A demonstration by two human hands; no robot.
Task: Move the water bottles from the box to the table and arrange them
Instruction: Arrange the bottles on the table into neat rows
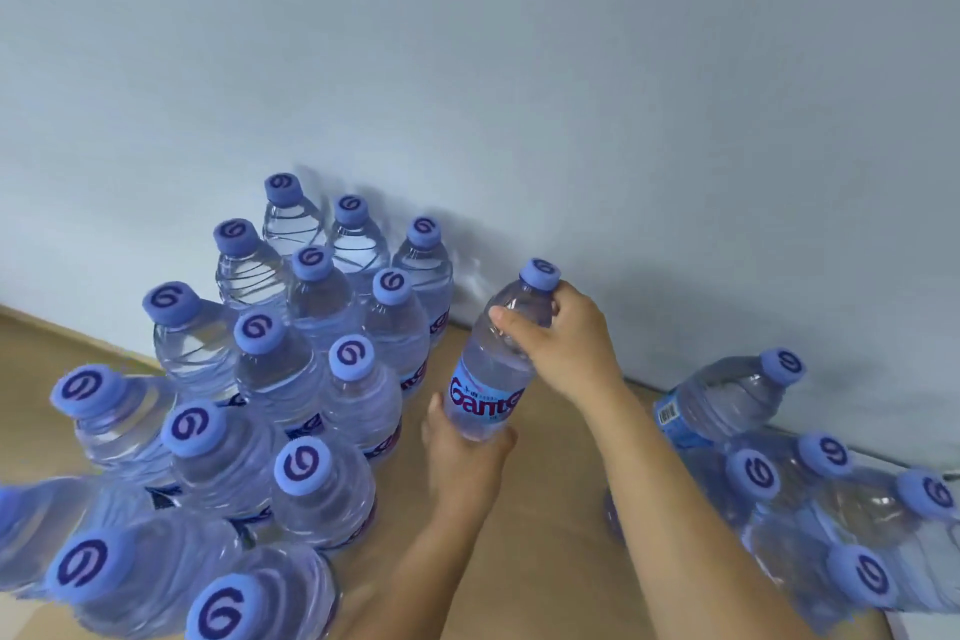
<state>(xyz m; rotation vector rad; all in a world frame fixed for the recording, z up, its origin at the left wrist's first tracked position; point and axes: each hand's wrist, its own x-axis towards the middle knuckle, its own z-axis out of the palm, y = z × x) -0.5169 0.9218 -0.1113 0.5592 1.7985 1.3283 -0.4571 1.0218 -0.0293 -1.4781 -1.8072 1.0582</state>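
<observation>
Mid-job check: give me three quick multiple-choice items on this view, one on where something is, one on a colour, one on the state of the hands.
1. Where does the held bottle sit relative to the arranged bottles?
A. Left of them
B. Right of them
C. Behind them

2. What colour are the caps?
A. Red
B. Blue-purple
C. White

3. How is the held bottle gripped?
A. Both hands
B. Right hand only
C. Neither hand

Answers:
1 B: it is in the gap right of the standing rows on the table.
2 B: each cap is blue-purple with a dark swirl.
3 A: the right hand grips its shoulder below the cap, and the left hand holds its base.
</observation>
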